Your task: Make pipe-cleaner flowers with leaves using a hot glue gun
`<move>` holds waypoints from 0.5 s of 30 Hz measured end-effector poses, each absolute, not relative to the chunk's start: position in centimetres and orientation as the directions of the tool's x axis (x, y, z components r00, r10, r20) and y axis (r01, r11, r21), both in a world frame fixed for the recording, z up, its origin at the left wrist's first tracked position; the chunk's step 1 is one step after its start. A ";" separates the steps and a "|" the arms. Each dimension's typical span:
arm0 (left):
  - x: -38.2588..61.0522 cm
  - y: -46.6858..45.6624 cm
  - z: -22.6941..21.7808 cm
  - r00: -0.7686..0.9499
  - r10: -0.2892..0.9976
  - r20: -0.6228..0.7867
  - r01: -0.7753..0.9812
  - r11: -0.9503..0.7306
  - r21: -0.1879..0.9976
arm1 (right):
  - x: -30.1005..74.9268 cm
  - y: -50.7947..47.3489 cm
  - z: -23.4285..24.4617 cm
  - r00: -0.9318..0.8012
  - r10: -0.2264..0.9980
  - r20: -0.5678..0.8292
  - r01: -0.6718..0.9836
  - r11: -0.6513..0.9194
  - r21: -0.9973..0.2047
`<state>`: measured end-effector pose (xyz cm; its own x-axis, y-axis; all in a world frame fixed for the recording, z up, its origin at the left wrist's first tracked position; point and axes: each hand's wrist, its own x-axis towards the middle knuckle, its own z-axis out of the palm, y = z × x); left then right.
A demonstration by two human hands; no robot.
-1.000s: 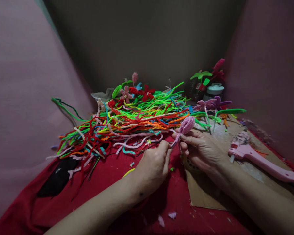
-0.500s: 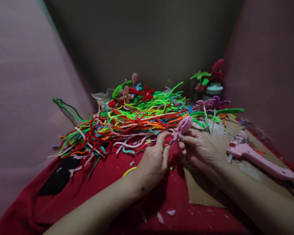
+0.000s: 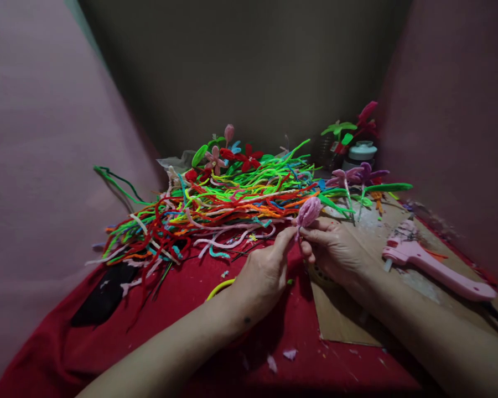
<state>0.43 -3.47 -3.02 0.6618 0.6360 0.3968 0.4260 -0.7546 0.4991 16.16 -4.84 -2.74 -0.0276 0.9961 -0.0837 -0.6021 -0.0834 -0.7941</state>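
A pink pipe-cleaner flower bud [image 3: 309, 211] stands up between my two hands, its loops gathered at the base. My left hand [image 3: 268, 271] is closed, thumb and fingertips pinching the narrow base from the left. From the right, my right hand [image 3: 336, 246] pinches the same base between thumb and fingers. The exact contact under the fingertips is hidden. Just behind both hands lies a large heap of coloured pipe cleaners [image 3: 232, 199], mostly green, red, orange and pink.
A pink glue gun [image 3: 435, 268] rests on a cardboard sheet [image 3: 344, 326] at the right. Finished pipe-cleaner flowers [image 3: 249, 158] lie behind the heap. A lidded jar [image 3: 362, 153] stands at the back right. A black piece [image 3: 102, 296] lies left on the red cloth [image 3: 157, 331].
My left thumb and fingers have closed in on the bud's base, up against the right fingertips. The bud has shifted slightly left and looks more upright.
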 end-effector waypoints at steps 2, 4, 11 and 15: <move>0.4 -3.5 -3.1 0.666 0.633 0.395 0.429 -0.758 0.492 | 16.0 -4.9 -2.7 -0.040 0.995 -0.086 -0.608 -0.093 -0.789; 0.3 -3.6 -3.0 0.665 0.634 0.394 0.447 -0.761 0.470 | 15.9 -5.0 -2.7 -0.041 0.996 -0.085 -0.613 -0.092 -0.785; 0.3 -4.3 -2.9 0.649 0.679 0.343 0.544 -0.730 0.413 | 15.8 -4.8 -3.5 -0.091 0.994 -0.057 -0.634 -0.102 -0.767; 0.5 -4.4 -2.9 0.607 0.731 0.312 0.585 -0.677 0.447 | 15.7 -4.6 -3.7 -0.112 0.992 -0.048 -0.660 -0.111 -0.743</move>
